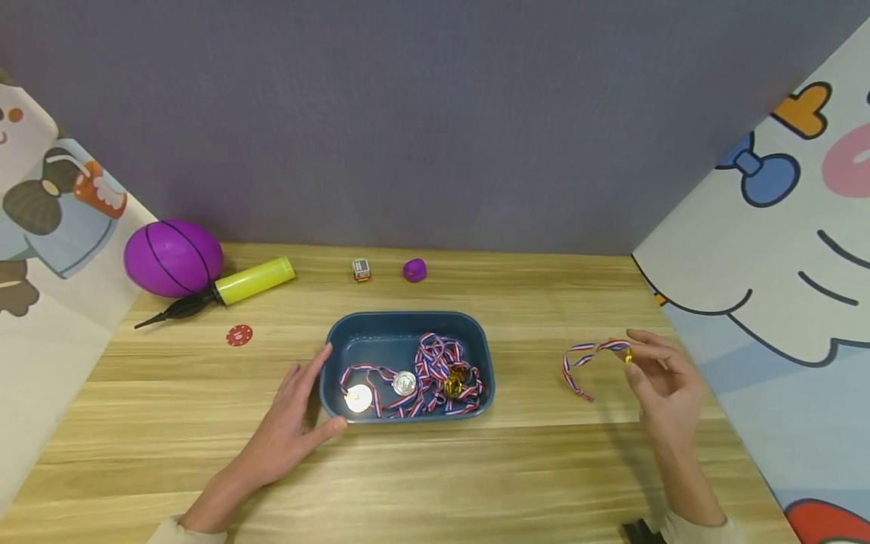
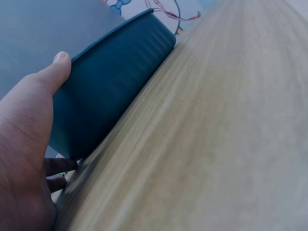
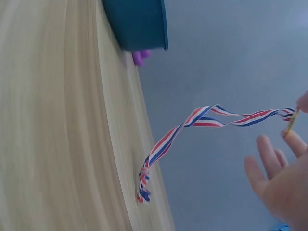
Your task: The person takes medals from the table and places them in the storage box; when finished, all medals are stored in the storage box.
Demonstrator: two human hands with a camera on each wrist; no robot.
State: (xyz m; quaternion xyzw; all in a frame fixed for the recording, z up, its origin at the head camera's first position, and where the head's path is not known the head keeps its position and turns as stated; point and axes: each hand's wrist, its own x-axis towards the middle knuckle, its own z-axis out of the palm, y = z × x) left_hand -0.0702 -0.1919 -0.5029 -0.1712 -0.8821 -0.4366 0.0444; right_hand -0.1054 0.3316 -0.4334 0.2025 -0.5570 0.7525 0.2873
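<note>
The right hand [image 1: 669, 385] pinches a small gold medal [image 1: 627, 356] between thumb and fingertip, its other fingers loosely spread. The medal's red, white and blue ribbon [image 1: 579, 366] trails left from it and droops until its far end touches the wooden table [image 1: 530, 468], well to the right of the blue tray [image 1: 408, 329].

The left hand [image 1: 295, 423] rests against the tray's left wall with straight, relaxed fingers and the thumb along the near corner, gripping nothing. Inside the tray lie 3 medals among tangled striped ribbons.

At the far left sit a purple ball [image 1: 173, 257], a yellow pump [image 1: 234, 285] and a red chip [image 1: 239, 335]. A small toy [image 1: 362, 270] and a purple piece [image 1: 414, 270] lie beyond the tray.
</note>
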